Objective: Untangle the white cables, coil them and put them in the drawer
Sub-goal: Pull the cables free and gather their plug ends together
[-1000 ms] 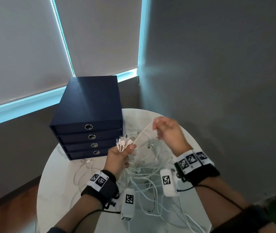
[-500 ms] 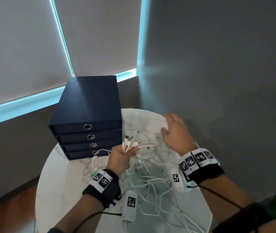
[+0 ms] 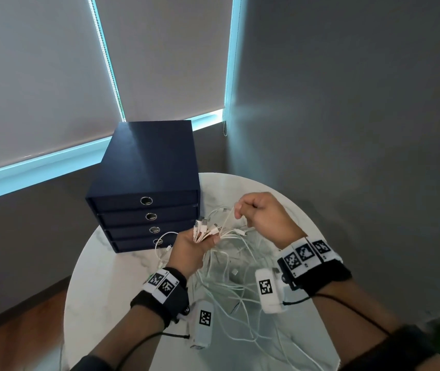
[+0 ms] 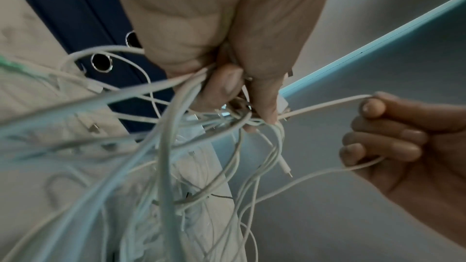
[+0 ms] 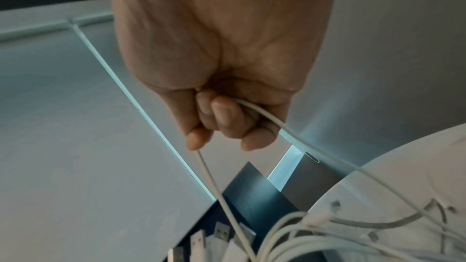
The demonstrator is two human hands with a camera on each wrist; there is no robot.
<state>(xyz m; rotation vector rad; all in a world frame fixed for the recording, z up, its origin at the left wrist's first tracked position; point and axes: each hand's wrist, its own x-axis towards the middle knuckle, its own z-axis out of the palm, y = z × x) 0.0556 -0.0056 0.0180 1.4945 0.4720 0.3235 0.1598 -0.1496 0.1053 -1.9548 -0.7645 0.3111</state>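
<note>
cable mess, both hands full

left hand [image 3: 190,250] is fisted around a whole bunch of white cables [image 3: 229,279], held up off the round white tabletop [image 3: 106,298]. the plug ends [image 3: 202,229] fan out above the fist, usb-type connectors from what the right wrist view shows. from the left wrist view the fingers [image 4: 227,85] and thumb are clamped tight on the bundle, and the strands drop out below the fist in a blurry tangle down to the tabletop.

right hand [image 3: 263,216] is closed too, just beside the left one and a bit higher, curled around a single cable [image 4: 325,105]. that strand runs taut from the left fist over to the right index finger, passes through the right fist and comes out the bottom as a loose loop heading back toward the tangle. right wrist view shows the same thing: the single cable goes in under the curled fingers [image 5: 221,115] and comes out at the fingertips.

most of the cables are still a loose knotted heap on the tabletop under and between the wrists, some trailing toward the near edge.

the dark blue drawer unit [image 3: 146,167] sits at the back left of the tabletop, four drawers with round metal pulls, all closed. one cable loop lies right in front of the bottom drawer.
</note>
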